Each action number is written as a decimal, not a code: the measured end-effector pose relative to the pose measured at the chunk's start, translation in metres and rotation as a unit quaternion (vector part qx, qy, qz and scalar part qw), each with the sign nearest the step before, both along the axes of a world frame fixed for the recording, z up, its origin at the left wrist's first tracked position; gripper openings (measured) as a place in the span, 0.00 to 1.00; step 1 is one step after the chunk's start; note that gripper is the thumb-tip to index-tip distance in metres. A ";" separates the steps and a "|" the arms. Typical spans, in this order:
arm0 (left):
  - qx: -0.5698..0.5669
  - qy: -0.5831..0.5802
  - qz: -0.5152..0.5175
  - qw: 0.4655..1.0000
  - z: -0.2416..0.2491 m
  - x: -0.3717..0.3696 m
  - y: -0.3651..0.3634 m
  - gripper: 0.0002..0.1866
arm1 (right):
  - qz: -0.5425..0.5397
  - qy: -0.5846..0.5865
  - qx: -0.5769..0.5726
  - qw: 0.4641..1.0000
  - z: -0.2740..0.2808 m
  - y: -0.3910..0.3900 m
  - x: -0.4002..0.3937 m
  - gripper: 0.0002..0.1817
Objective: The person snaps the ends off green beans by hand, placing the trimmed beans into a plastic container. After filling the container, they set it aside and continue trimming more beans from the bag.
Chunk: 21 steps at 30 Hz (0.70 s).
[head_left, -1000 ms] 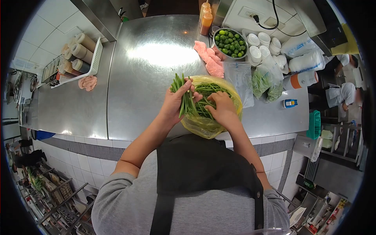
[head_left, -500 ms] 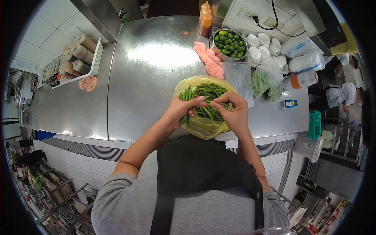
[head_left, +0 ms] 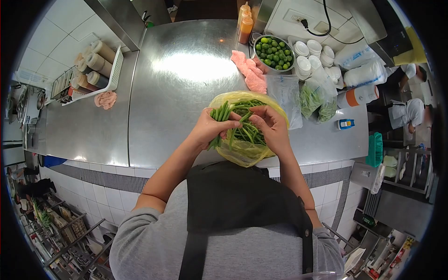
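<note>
A yellow plastic bag [head_left: 240, 154] lies open on the steel counter, with many green beans [head_left: 249, 133] inside. My left hand [head_left: 208, 128] is closed around a bundle of green beans [head_left: 219, 114] at the bag's left side. Over the bag's right part is my right hand [head_left: 272, 129], its thumb and fingers pinched on a green bean near the left thumb. The two hands are close together, with a small gap between their fingertips.
Right of the bag are a pink cloth [head_left: 248, 72], a bowl of limes [head_left: 274, 52], bagged greens [head_left: 310, 98] and white cups [head_left: 303, 65]. A white basket of bottles [head_left: 114, 70] stands left on the steel counter [head_left: 163, 126]. Co-workers [head_left: 413, 112] are at far right.
My right hand has shifted slightly left and up, its fingers nearer the bundle. My left hand has moved a little to the left with its beans.
</note>
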<state>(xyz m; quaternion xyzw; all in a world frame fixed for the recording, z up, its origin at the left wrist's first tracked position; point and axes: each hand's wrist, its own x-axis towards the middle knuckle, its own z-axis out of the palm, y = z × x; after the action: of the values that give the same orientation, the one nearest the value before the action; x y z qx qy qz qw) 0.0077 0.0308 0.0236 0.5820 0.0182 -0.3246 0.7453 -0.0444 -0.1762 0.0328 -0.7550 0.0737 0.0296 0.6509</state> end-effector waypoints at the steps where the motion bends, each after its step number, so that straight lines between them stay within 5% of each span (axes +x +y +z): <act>1: 0.006 -0.009 -0.015 1.000 0.000 0.000 0.000 0.10 | 0.001 -0.014 0.039 0.999 -0.004 0.001 0.001 0.09; 6: 0.006 -0.001 -0.051 0.999 -0.003 0.000 -0.001 0.12 | 0.012 -0.039 0.069 0.997 -0.016 -0.001 0.004 0.05; 12: -0.025 0.033 -0.066 0.997 -0.012 0.000 -0.004 0.12 | 0.025 -0.171 -0.142 0.975 -0.010 0.009 0.007 0.04; 17: -0.003 0.006 -0.050 0.999 -0.012 0.001 -0.006 0.12 | -0.027 -0.298 -0.347 0.889 -0.017 0.021 0.010 0.05; 21: 0.019 0.010 -0.060 0.998 0.005 -0.005 -0.006 0.12 | -0.051 -0.231 -0.324 0.916 -0.032 0.003 0.018 0.08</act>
<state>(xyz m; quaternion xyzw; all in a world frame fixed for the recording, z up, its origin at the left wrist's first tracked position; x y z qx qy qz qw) 0.0028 0.0249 0.0287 0.5930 -0.0028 -0.3744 0.7129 -0.0266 -0.1732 0.0009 -0.9055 -0.0351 -0.2045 0.3701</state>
